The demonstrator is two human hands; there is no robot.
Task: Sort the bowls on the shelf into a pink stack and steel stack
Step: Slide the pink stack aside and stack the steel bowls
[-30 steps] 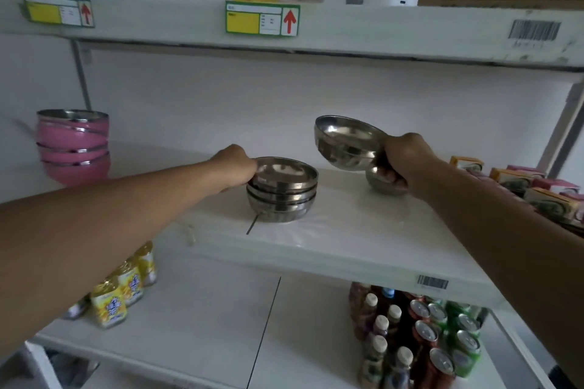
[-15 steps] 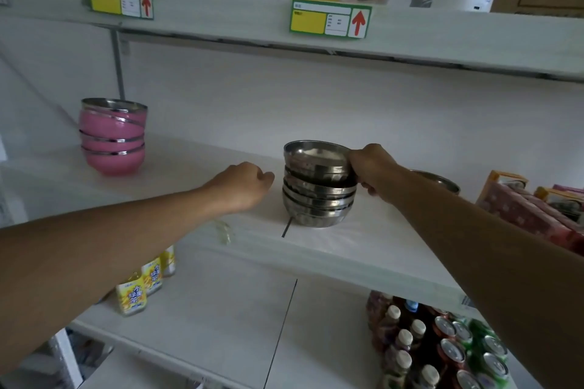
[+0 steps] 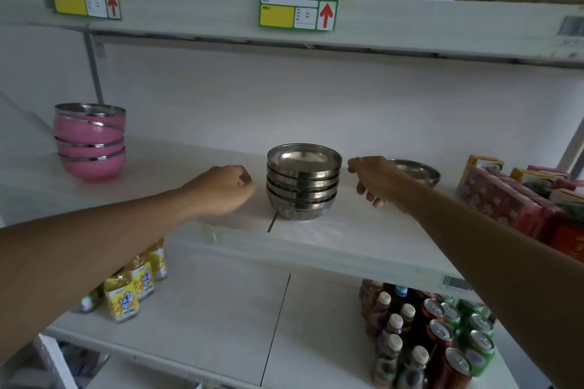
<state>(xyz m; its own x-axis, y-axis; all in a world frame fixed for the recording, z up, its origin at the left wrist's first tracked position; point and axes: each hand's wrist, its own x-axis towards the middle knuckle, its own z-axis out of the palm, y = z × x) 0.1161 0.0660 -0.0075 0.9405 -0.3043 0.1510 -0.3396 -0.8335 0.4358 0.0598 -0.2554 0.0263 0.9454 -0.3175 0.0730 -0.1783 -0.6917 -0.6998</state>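
Hands both empty, fingers loosely curled, either side of the steel stack (image 3: 303, 181), which sits near the front edge of the shelf (image 3: 331, 240) at mid-width. Left hand (image 3: 221, 189) just beside its left flank; right hand (image 3: 376, 180) just beside its right. Loose steel bowl (image 3: 417, 171) upright, behind and right of the right hand, toward the back edge: right hand clearly nearer, so likely its job. Pink stack (image 3: 91, 142) far left, well apart.

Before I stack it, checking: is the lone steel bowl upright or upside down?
Upright: the lone bowl shows its open rim and hollow facing up.
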